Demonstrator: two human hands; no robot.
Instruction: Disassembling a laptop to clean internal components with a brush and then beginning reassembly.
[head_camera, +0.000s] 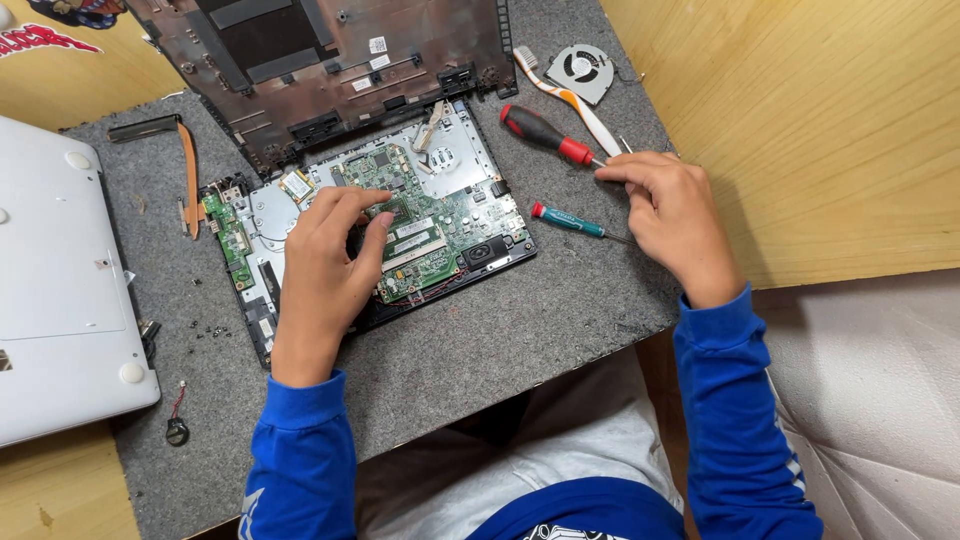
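Note:
An opened laptop base (262, 212) lies on a grey felt mat (500, 330), its green motherboard (455, 215) exposed. My left hand (325, 270) rests on the board with its fingers spread, fingertips touching a small module near the middle, and holds nothing. To the right of the laptop, my right hand (675, 215) has its thumb and fingers pinched at the metal tip of a red and black screwdriver (540, 132) that lies on the mat. A small teal screwdriver (565, 221) lies just under that hand's fingers.
A dark laptop cover (320, 60) lies at the back. Near it are a cooling fan (582, 68) and an orange and white toothbrush (570, 100). A silver laptop (55, 290) lies at the left, a copper heat pipe (190, 175) and a coin cell (177, 431) beside it.

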